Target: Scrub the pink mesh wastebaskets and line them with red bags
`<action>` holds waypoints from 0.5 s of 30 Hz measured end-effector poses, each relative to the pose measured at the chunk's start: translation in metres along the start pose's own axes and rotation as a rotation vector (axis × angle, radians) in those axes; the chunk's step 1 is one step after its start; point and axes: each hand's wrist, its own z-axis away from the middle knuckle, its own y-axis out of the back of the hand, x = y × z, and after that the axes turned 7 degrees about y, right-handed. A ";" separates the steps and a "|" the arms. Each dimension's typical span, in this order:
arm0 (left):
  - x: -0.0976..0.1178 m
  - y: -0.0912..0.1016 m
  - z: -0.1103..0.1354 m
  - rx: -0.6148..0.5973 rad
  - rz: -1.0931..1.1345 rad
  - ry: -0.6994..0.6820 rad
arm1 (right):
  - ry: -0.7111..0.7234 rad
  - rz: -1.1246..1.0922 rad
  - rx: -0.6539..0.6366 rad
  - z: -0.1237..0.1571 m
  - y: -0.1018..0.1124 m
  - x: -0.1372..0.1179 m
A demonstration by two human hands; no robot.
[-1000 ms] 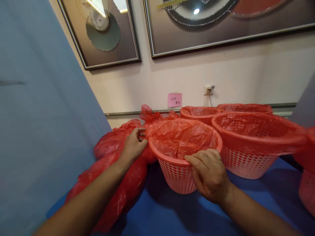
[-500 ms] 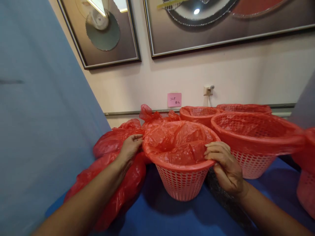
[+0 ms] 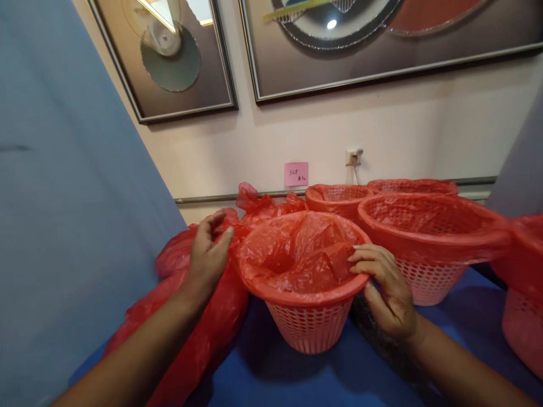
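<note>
A pink plastic basket (image 3: pixel 307 328) with holes in its wall stands upright in front of me. A thin red plastic bag (image 3: pixel 305 277) lines it, folded outward over the rim and loosely bunched inside. My right hand (image 3: pixel 384 288) grips the right side of the lined rim, fingers over the inner side and thumb outside. Left of the rim, my left hand (image 3: pixel 210 249) is raised with thumb and fingers apart, holding nothing. Behind and below that hand lie filled red plastic bags (image 3: pixel 212 333); their contents are hidden.
More lined baskets stand at the right (image 3: pixel 432 249), behind (image 3: pixel 338 195) and at the right edge (image 3: pixel 524 316). Something black (image 3: pixel 382 333) lies under my right hand on the blue surface (image 3: pixel 271 373). A light blue panel (image 3: pixel 76 198) bounds the left side; a wall (image 3: pixel 322 130) stands behind.
My left hand has come off the left side of the basket's rim, moving left and up, and its fingers have spread. My right hand stays on the rim. The view has shifted slightly.
</note>
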 end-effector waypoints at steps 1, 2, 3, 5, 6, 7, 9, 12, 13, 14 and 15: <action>0.013 -0.004 0.010 -0.057 -0.038 -0.082 | 0.003 0.000 -0.036 -0.003 0.002 -0.001; 0.025 -0.010 0.020 -0.163 -0.082 -0.101 | 0.008 0.003 -0.080 -0.005 0.004 -0.003; 0.035 -0.016 0.031 -0.303 -0.140 -0.061 | 0.017 0.010 -0.132 -0.009 0.007 -0.004; 0.046 -0.028 0.051 -0.583 -0.309 -0.020 | 0.045 0.032 -0.217 -0.016 0.012 -0.007; 0.047 -0.034 0.058 -0.720 -0.420 -0.035 | 0.059 0.056 -0.238 -0.021 0.015 -0.009; 0.046 -0.038 0.063 -0.849 -0.541 -0.070 | 0.079 0.092 -0.246 -0.026 0.017 -0.012; 0.041 -0.045 0.066 -1.057 -0.777 -0.143 | 0.133 0.170 -0.277 -0.038 0.019 -0.018; 0.037 -0.048 0.060 -1.245 -0.972 -0.114 | 0.167 0.177 -0.473 -0.052 0.016 -0.027; 0.039 -0.047 0.057 -1.257 -0.976 -0.077 | 0.148 0.160 -0.542 -0.055 0.015 -0.027; 0.044 -0.047 0.054 -1.236 -0.953 -0.033 | 0.122 0.146 -0.585 -0.056 0.014 -0.027; 0.050 -0.047 0.050 -1.190 -0.906 0.017 | 0.098 0.138 -0.603 -0.057 0.013 -0.024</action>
